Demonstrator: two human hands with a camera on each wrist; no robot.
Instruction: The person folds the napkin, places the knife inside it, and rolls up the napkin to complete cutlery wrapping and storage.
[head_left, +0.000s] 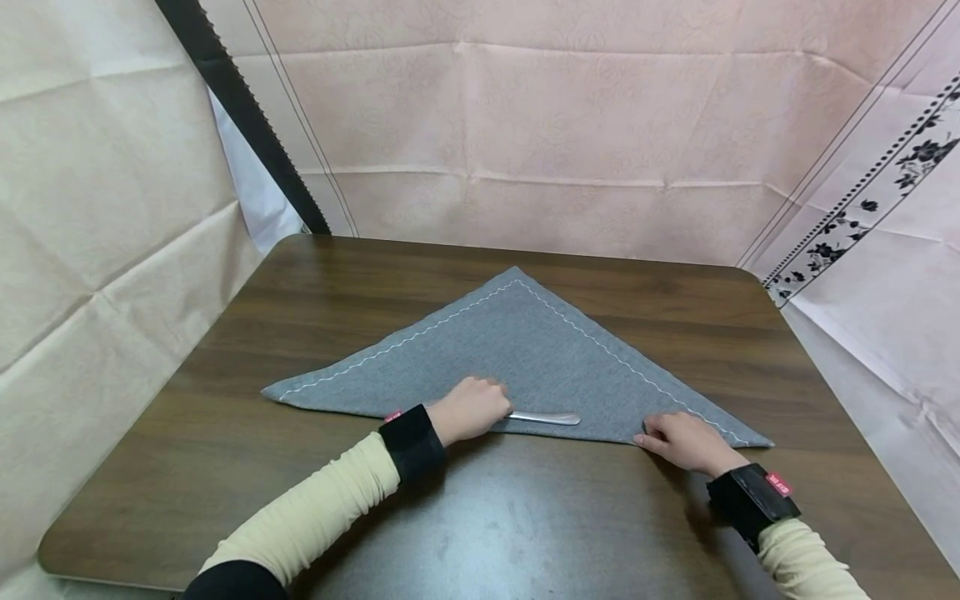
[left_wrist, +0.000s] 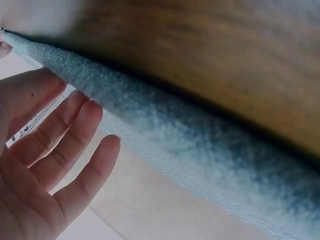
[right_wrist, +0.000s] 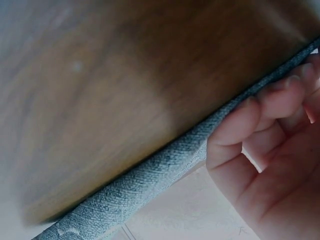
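A grey-blue cloth [head_left: 517, 350] lies as a triangle, its long folded edge towards me and a white stitched line along the other two sides. Over the middle of that edge, my left hand [head_left: 472, 408] holds a metal utensil, whose flat handle [head_left: 551, 417] points right; its other end is hidden under the hand. In the left wrist view, the left fingers [left_wrist: 82, 180] come close to the cloth [left_wrist: 150, 115], and the utensil does not show. My right hand [head_left: 690, 442] grips the folded edge near the right corner, fingers [right_wrist: 237, 122] curled against the cloth [right_wrist: 165, 165].
A brown wooden table [head_left: 187, 450] with rounded corners bears the cloth. Pale patterned sheeting [head_left: 562, 125] hangs or lies around it, with a black strip [head_left: 247, 117] at the upper left and a floral band [head_left: 862, 217] at the right.
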